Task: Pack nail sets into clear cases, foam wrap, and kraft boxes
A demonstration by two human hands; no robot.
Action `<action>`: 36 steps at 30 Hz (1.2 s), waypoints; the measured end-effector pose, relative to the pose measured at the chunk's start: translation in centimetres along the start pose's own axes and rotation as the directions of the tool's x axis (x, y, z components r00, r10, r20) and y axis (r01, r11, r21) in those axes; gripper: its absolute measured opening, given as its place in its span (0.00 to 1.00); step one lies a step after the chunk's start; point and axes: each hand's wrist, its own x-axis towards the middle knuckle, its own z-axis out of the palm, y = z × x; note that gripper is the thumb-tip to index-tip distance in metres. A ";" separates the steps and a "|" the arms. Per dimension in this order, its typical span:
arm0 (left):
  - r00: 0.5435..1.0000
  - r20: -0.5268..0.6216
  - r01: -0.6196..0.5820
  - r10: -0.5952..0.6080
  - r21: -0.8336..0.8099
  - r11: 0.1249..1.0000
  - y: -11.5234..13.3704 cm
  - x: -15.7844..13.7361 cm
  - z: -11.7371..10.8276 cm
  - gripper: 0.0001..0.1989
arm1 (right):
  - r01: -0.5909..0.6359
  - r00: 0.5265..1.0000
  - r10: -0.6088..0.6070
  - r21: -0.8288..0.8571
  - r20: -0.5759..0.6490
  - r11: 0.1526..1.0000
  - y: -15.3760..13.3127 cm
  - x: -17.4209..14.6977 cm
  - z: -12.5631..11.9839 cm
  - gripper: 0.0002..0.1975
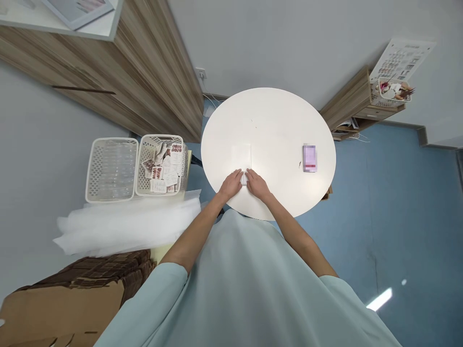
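Note:
Near the front edge of the white oval table [282, 115], my left hand [230, 186] and my right hand [257, 184] rest close together. Between their fingertips is a small white packet [244, 179], gripped from both sides. A pale, thin sheet [241, 156] lies flat on the tabletop just beyond the packet. It almost blends into the white surface, and I cannot tell whether it is joined to the packet. What is inside the packet, if anything, is hidden. Further right on the table is a purple box [310, 158], its face blurred.
To the left stand a white basket [162, 194] of printed cards and another basket [94, 168] of clear plastic pieces. White foam sheets [130, 224] and flattened cardboard [65, 308] lie below. Wooden cabinets [155, 62] stand back left; a small dark object [300, 164] lies near the purple box.

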 end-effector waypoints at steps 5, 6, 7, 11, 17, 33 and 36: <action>1.000 -0.011 -0.013 0.013 -0.010 1.000 0.6 -2.6 0.1 0.28 | 0.055 0.998 -0.055 -0.005 0.021 0.998 0.4 -2.4 0.7 0.30; 1.000 -0.007 -0.019 0.018 -0.007 1.000 0.7 -3.4 0.2 0.28 | 0.073 0.997 -0.072 -0.020 0.032 0.997 0.4 -3.1 1.0 0.31; 1.000 0.000 -0.021 0.021 -0.005 1.000 0.9 -4.2 0.3 0.28 | 0.090 0.995 -0.088 -0.037 0.043 0.995 0.3 -3.9 1.3 0.32; 0.998 0.062 -0.011 0.012 -0.012 1.000 1.2 -7.4 1.1 0.32 | 0.122 0.992 -0.119 -0.084 0.044 0.989 -0.5 -6.9 2.6 0.30; 0.994 0.110 0.026 -0.020 -0.053 0.998 0.8 -9.2 1.3 0.38 | 0.089 0.996 -0.089 -0.020 0.022 0.996 -1.2 -8.9 2.7 0.30; 0.887 -0.068 0.435 -0.457 -0.209 0.876 1.4 -4.1 -0.5 0.20 | -0.319 0.930 0.363 0.373 -0.051 0.871 -1.2 -3.7 0.5 0.15; 0.878 -0.078 0.457 -0.473 -0.165 0.874 1.4 -3.6 -0.2 0.19 | -0.348 0.904 0.422 0.448 -0.073 0.823 -0.9 -3.0 0.8 0.16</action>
